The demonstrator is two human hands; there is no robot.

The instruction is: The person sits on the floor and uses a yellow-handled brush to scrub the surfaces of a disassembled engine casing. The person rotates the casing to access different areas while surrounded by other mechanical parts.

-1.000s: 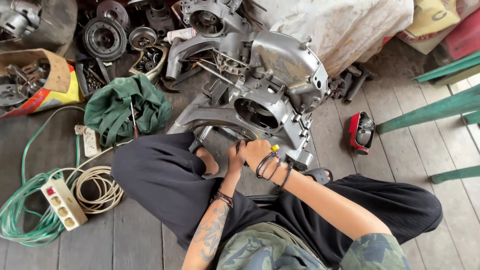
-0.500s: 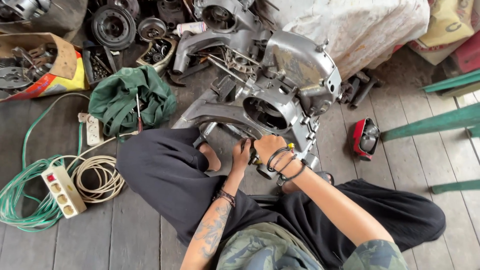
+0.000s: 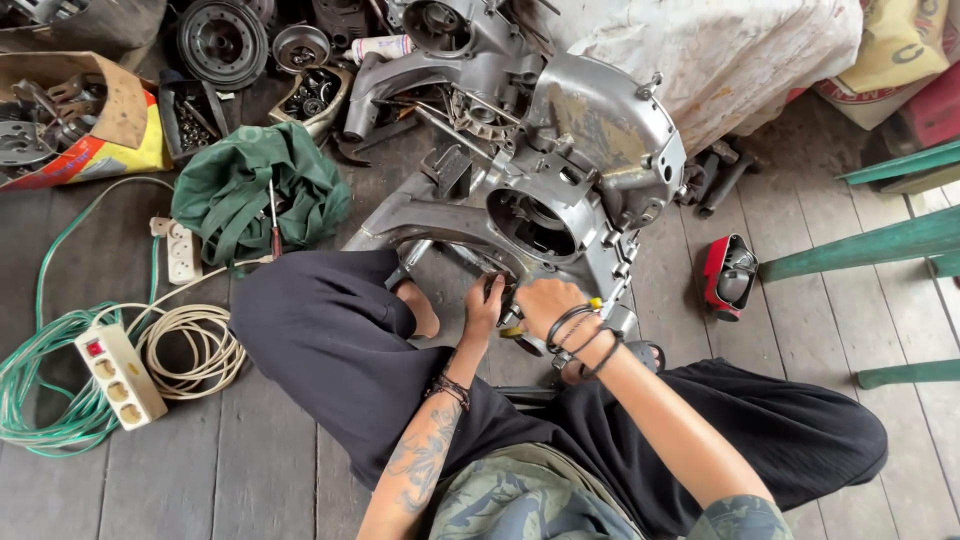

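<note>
I sit cross-legged on a wooden plank floor with a grey metal engine casing (image 3: 590, 150) in front of my knees. My left hand (image 3: 484, 305) presses its fingers against the lower edge of the casing. My right hand (image 3: 545, 302), with dark bracelets at the wrist, is closed around a tool with a yellow handle (image 3: 512, 331) at the same spot on the casing. The tool's tip is hidden behind my hands.
A green bag (image 3: 255, 190) with a screwdriver lies at left. Beside it are a white power strip (image 3: 120, 372), coiled cables (image 3: 190, 350), a cardboard box of parts (image 3: 70, 115), engine parts at the back, a red object (image 3: 727, 275) and green metal bars (image 3: 870, 240) at right.
The view has shifted slightly; my hands stay at the casing's lower edge, with the right hand turned a little over the yellow-handled tool.
</note>
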